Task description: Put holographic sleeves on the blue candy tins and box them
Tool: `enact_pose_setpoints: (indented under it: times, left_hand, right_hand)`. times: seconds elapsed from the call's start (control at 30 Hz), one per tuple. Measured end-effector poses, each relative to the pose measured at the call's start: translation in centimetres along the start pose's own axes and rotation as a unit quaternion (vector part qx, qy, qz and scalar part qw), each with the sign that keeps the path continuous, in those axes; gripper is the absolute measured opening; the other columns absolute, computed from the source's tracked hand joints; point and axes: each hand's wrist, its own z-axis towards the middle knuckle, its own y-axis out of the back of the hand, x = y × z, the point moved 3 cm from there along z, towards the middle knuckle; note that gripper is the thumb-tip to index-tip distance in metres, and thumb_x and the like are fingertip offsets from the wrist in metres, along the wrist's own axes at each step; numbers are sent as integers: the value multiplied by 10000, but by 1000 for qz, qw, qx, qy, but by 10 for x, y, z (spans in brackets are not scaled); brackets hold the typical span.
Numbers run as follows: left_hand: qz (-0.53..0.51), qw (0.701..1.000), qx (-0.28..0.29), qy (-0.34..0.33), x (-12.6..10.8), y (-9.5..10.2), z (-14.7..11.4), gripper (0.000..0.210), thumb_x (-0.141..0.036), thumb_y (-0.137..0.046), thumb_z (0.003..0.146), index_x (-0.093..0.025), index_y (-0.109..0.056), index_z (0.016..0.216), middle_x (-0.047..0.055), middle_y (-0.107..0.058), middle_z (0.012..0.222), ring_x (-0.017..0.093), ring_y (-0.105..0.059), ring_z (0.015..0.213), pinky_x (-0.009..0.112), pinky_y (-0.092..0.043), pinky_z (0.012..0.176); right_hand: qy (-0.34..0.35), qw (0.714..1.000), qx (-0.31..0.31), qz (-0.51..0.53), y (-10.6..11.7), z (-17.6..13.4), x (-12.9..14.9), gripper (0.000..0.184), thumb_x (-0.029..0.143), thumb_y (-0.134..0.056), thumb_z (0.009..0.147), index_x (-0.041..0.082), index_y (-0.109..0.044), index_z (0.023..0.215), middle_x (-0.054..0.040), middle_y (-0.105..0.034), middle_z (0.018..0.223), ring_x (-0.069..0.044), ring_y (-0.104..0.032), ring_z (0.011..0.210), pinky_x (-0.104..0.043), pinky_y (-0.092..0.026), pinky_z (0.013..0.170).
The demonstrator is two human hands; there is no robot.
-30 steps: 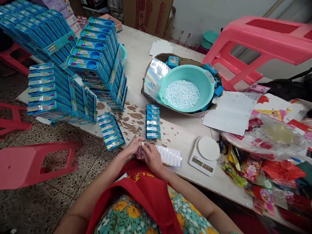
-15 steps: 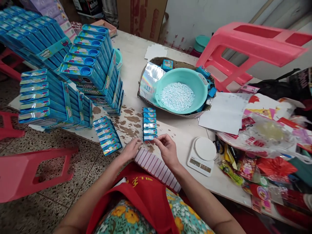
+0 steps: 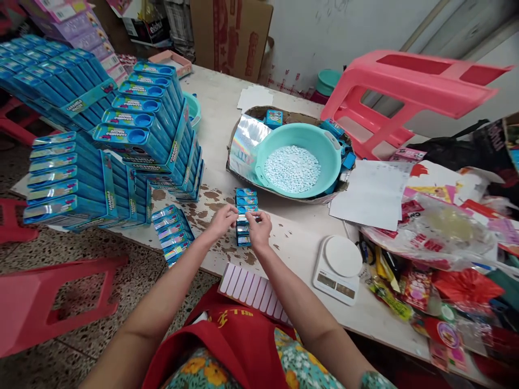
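A short row of small blue candy boxes (image 3: 246, 199) stands on the worn white table in front of me. My left hand (image 3: 223, 220) and my right hand (image 3: 259, 228) meet over the middle of this row, fingers pinched. A pale shiny sticker (image 3: 242, 218) spans the gap between the fingertips, against one box; the fingers partly cover it. Near my apron lies a sheet of pale sticker strips (image 3: 253, 289), its right part behind my right forearm. Left of my left hand is another group of blue boxes with shiny strips (image 3: 172, 229), partly hidden by my forearm.
Tall stacks of blue boxes (image 3: 141, 124) rise at the left. A turquoise basin (image 3: 330, 156) of small pale candies sits in a cut carton at the back. A white kitchen scale (image 3: 338, 270), papers (image 3: 368, 192) and piled wrappers (image 3: 446, 227) occupy the right. Pink stools (image 3: 405, 86) flank the table.
Both hands have moved forward from the near end of the row to its middle and come closer together. The left hand has gone from loosely spread to pinching.
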Motion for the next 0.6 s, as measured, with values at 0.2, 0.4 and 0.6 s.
enact_pose_setpoints:
  times: [0.2, 0.4, 0.6]
  left_hand:
    - [66, 998, -1, -12, 14, 8, 41, 125, -224, -468, 728, -201, -454, 850, -68, -494, 527, 101, -480, 498, 197, -345, 492]
    - [92, 995, 30, -23, 26, 7, 53, 145, -218, -449, 732, -196, -453, 876, -60, -498, 554, 109, -479, 536, 208, -346, 527]
    - [123, 991, -21, 37, 39, 8, 49, 154, -243, -483, 751, -190, -494, 895, -26, -554, 640, 137, -517, 621, 242, -385, 613]
  right_hand:
    - [-4, 997, -42, -66, -16, 29, -11, 178, 368, -627, 680, 192, -636, 657, -52, -549, 842, -210, -466, 870, -305, -365, 786]
    - [-7, 997, -39, -60, -25, 39, -24, 161, 345, -617, 686, 192, -595, 643, -64, -502, 930, -195, -454, 899, -302, -369, 836]
    - [-53, 996, -35, -70, -22, 47, -35, 222, 288, -647, 628, 195, -515, 781, -40, -496, 907, -174, -475, 804, -294, -378, 766]
